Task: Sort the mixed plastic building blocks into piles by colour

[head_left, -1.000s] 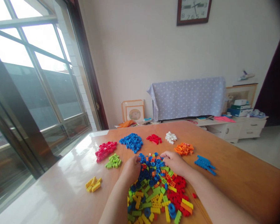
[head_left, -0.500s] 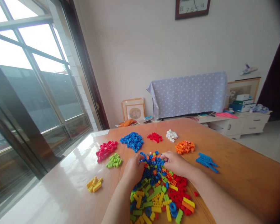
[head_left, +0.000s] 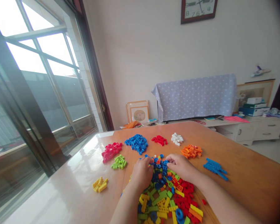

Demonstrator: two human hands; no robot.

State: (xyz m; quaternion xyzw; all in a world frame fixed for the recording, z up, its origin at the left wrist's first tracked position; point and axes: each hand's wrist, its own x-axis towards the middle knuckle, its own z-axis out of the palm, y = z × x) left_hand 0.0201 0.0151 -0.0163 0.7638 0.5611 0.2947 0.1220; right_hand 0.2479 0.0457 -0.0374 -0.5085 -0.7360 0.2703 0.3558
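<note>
A big mixed heap of toy building bricks (head_left: 162,194) lies in front of me, in blue, green, yellow, red and orange, with round blue pieces among them. At its far left edge, my left hand (head_left: 142,172) is bent over the bricks with its fingers curled together; what is in them is hidden. My right hand (head_left: 180,166) reaches in from the right, thumb and fingers pinched beside blue bricks (head_left: 164,165) at the heap's far end. Whether a piece sits between those fingertips is too small to make out.
Sorted piles ring the heap: pink bricks (head_left: 111,151), light green bricks (head_left: 119,162), yellow bricks (head_left: 100,184), blue bricks (head_left: 137,143), red bricks (head_left: 159,140), white bricks (head_left: 177,138), orange bricks (head_left: 191,151). Joined blue pieces (head_left: 215,168) lie right on the wooden table (head_left: 252,180).
The camera has turned slightly left, so everything sits further right in view. My left hand has shifted a little inward over the heap; my right hand stays about the same place.
</note>
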